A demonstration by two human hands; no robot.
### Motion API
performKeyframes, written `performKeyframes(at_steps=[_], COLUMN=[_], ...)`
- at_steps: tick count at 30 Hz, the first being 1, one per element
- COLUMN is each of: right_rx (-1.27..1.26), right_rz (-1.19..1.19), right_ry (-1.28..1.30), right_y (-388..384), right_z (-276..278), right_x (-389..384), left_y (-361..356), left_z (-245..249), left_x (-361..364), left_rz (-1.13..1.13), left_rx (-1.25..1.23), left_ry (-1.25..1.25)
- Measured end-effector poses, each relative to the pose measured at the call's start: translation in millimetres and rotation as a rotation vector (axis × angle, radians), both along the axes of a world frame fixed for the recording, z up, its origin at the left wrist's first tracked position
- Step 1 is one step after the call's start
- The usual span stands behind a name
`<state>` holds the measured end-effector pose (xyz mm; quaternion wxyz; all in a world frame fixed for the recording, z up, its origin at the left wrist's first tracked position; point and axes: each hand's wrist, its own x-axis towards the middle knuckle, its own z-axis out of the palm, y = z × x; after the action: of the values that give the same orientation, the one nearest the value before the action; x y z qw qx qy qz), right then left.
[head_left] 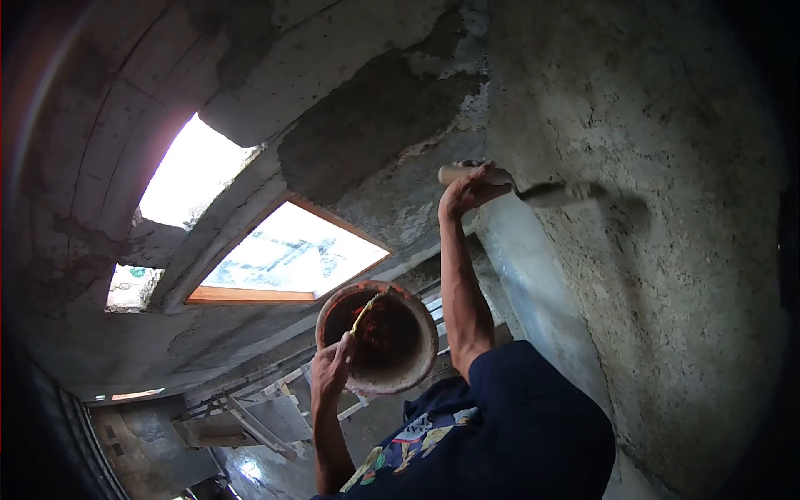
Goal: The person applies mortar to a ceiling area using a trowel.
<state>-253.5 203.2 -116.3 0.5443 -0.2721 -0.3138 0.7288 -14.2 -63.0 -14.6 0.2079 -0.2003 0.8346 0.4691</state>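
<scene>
My right hand point(472, 190) is raised and wrapped round the pale handle of a trowel point(546, 194). Its dark blade lies along the rough plastered wall point(667, 275), with a small pale lump near its far end. Lower down, my left hand point(332, 363) is closed on the yellowish handle of a bucket point(427, 333). The bucket's round mouth faces me, showing a crusted rim and a dark, reddish inside. Part of the bucket's near side is behind my left hand.
An orange wood-framed window point(250, 295) and a bright opening point(196, 175) break the grey wall to the left. A darker patch of plaster point(367, 125) lies above the window. Wooden boards point(262, 429) stand below, behind my left arm.
</scene>
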Motion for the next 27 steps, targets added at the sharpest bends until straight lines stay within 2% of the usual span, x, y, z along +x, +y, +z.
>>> performKeyframes(at_steps=[2,4,6,7,10,14,17,19,20,22,24,27], right_rx=[0.036,0.018,0.063,0.064,0.377,0.41,0.277,0.214,0.212,-0.431,-0.455,-0.229], right_rz=[-0.262,-0.263,-0.381,-0.388,0.334,0.348,0.33,0.593,0.594,0.971,1.051,1.274], right_ry=[-0.065,-0.001,-0.282,-0.265,-0.5,-0.408,-0.329,-0.133,-0.142,-0.112,-0.172,-0.314], right_y=[5.2,1.2,-14.2,-26.9,-84.9,-109.1,-91.1,-67.9,-57.9,-35.5,-11.6,23.0], right_z=[2.3,-26.0,-71.8,-91.1,-133.5,-116.0,-98.4,-109.8,-117.8,-136.1,-145.0,-141.7], right_x=[-17.3,-41.7,-82.3,-106.0,-162.5,-156.8,-119.2,-100.0,-87.8,-69.1,-31.2,43.3], left_y=[-6.0,-11.0,-11.0,-10.9,-12.7,-15.6,-15.3,-12.1,-12.1,-11.3,-6.8,0.5], left_z=[0.5,-0.6,3.3,5.2,6.4,6.9,2.2,-1.3,-3.4,-9.7,-13.7,-22.1], left_x=[4.6,10.5,14.4,14.2,19.2,17.8,18.0,17.3,19.0,18.1,16.0,10.7], left_rz=[0.016,0.045,0.126,0.12,0.181,0.303,0.317,0.314,0.315,0.289,0.264,0.199], left_rx=[-0.026,-0.033,0.016,0.022,0.005,0.079,0.095,0.128,0.127,0.126,0.112,0.105], left_ry=[0.0,-0.01,-0.024,-0.008,-0.046,-0.041,-0.087,-0.075,-0.085,-0.059,-0.051,-0.029])
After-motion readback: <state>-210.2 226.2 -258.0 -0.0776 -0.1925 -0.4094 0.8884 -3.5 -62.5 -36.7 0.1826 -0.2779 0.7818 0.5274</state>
